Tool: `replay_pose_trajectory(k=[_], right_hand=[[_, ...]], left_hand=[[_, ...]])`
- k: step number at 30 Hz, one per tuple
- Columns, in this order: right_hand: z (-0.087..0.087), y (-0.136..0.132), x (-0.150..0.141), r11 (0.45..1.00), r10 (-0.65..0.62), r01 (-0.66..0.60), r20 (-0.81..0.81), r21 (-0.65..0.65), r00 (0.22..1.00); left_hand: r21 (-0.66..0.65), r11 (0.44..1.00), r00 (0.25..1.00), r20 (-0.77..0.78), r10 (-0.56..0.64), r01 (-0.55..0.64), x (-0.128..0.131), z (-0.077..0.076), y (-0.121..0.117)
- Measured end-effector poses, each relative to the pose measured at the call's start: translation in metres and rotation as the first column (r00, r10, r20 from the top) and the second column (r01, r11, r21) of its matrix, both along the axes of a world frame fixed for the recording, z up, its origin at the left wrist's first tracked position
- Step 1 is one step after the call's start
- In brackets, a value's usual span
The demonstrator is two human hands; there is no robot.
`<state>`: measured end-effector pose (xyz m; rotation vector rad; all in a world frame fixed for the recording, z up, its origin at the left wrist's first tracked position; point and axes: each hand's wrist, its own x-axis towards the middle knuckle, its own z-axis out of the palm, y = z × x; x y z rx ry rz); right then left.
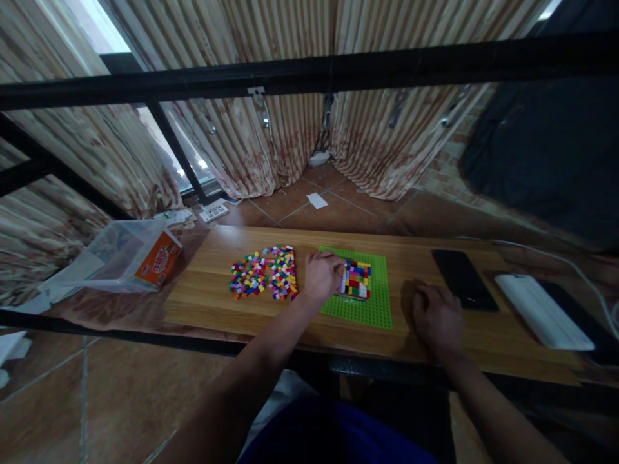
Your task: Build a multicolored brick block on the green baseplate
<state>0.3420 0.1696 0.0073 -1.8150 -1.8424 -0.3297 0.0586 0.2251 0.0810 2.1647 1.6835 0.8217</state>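
Left hand (323, 276): held mid-frame over green studded baseplate (377, 310), beside multicoloured plastic bricks (356, 278).
Right hand (439, 317): rested lower right on brown wooden worktop (411, 254).
Grip state, both: cannot be told.

Head-worn view, facing forward and down, tabletop (407, 258) near, curtains (290, 138) beyond

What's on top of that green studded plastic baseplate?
Multicoloured plastic bricks sit on the green baseplate; the bare left hand covers part of its left side, hiding whatever lies beneath.

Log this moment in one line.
left hand: at multicoloured brick build on green studded baseplate | right hand: over brown wooden tabletop
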Motion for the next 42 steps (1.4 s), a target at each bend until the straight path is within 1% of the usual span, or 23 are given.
replay_pose_trajectory(k=[10, 17, 27, 30, 36, 39, 42], right_hand=[[0.0025, -0.001, -0.0031, 1.0, -0.009, 0.009, 0.003, 0.025, 1.0], [0.0014, 0.0001, -0.0015, 1.0, -0.002, 0.002, -0.006, 0.019, 1.0], [0.0019, -0.0004, -0.003, 1.0, -0.017, 0.017, -0.009, 0.006, 1.0], [0.0027, -0.001, -0.0036, 1.0, -0.018, 0.018, -0.009, 0.014, 1.0], [0.0042, -0.0017, -0.0046, 1.0, -0.012, 0.012, 0.004, 0.007, 1.0], [0.0031, -0.0011, -0.0039, 1.0, -0.005, 0.005, -0.005, 0.009, 1.0], [0.0006, -0.0001, -0.0019, 1.0, 0.017, -0.017, -0.011, 0.019, 1.0]], left_hand=[[-0.015, 1.0, 1.0, 0.011, 0.025, -0.025, 0.0033, 0.0011, 0.0062], [0.023, 1.0, 1.0, 0.011, 0.003, -0.003, 0.0037, -0.0016, 0.0038], [0.115, 0.989, 0.979, -0.192, -0.07, 0.093, 0.0024, -0.0027, -0.0005], [0.112, 0.987, 0.965, -0.248, -0.085, 0.115, 0.0038, -0.0009, -0.0005], [0.102, 0.975, 0.919, -0.365, -0.148, 0.198, 0.0051, 0.0043, 0.0024], [0.099, 0.97, 0.91, -0.38, -0.167, 0.22, 0.0041, 0.0057, 0.0032], [0.1, 0.973, 0.923, -0.35, -0.16, 0.207, 0.0011, 0.0062, 0.0011]])
